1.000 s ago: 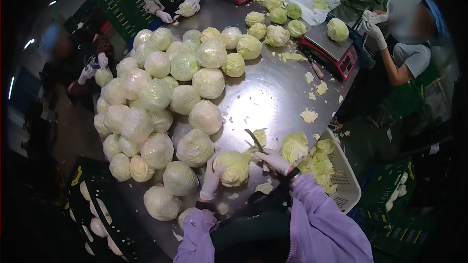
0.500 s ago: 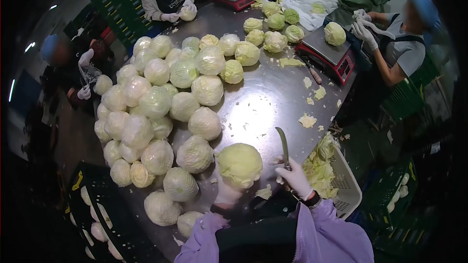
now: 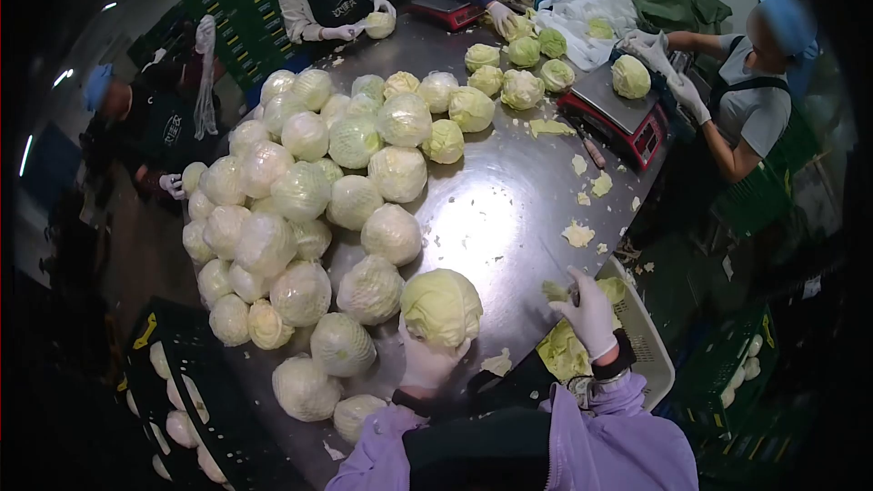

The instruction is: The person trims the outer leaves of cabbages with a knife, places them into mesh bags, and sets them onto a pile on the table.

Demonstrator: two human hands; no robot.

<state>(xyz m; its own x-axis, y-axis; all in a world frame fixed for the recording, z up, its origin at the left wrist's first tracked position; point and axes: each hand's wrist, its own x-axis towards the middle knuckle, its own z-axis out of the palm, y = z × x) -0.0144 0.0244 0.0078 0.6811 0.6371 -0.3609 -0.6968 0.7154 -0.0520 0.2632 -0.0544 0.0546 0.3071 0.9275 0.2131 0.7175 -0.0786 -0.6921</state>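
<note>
My left hand [image 3: 429,362], in a white glove, cups a pale green cabbage [image 3: 442,306] from below, just above the metal table [image 3: 496,286]. Beside it on the left are several cabbages in clear film and foam net, the closest being a netted cabbage [image 3: 370,289]. My right hand [image 3: 589,316], also gloved, is over the edge of a white basket [image 3: 650,345] holding loose cabbage leaves [image 3: 566,350]. A short greenish-grey part of the curved knife [image 3: 554,291] shows at its thumb and forefinger; the handle is hidden by the hand.
Wrapped cabbages are piled on the table's left. At the back lie unwrapped cabbages [image 3: 523,89], red scales [image 3: 618,114] and a knife with a brown handle [image 3: 593,153]. Leaf scraps [image 3: 577,235] dot the right side. Several co-workers stand around; a dark crate [image 3: 195,391] is at lower left.
My right hand has moved right and up, over the basket, and the knife blade no longer points up over the table. My left hand keeps the cabbage, now slightly turned.
</note>
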